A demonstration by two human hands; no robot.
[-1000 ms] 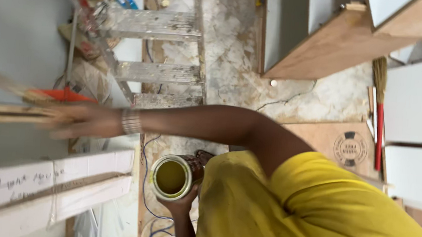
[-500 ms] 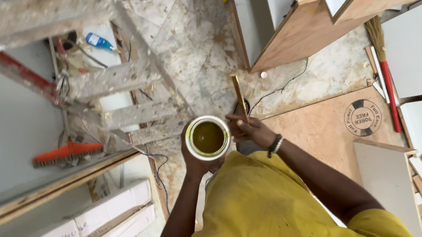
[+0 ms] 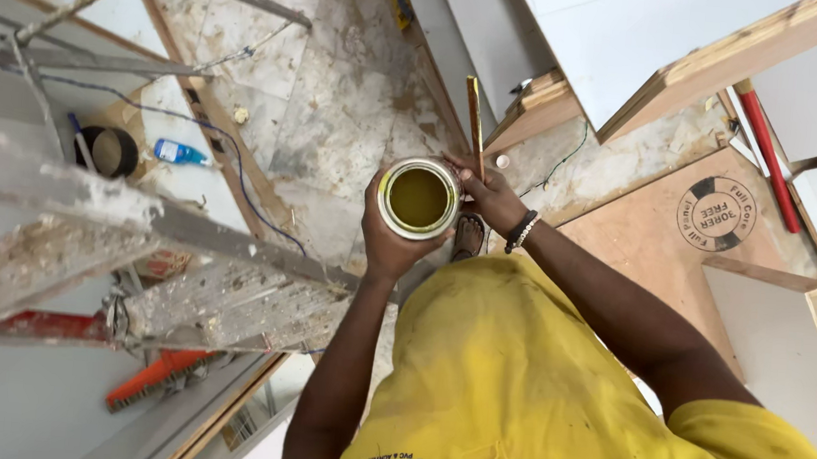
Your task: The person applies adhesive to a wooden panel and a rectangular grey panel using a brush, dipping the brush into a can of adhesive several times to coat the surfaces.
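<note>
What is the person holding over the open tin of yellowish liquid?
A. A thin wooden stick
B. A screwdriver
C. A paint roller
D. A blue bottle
A: the right hand grips a thin wooden stick that points up from the rim of the open tin, which the left hand cups from below.

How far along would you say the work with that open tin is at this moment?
Done: the tin is open, with no lid on it. In hand: the left hand cups the tin, and the right hand holds a thin stick upright beside its rim. Left: the olive liquid sits high, so seemingly little is used; whether the stick is wet cannot be told.
</note>
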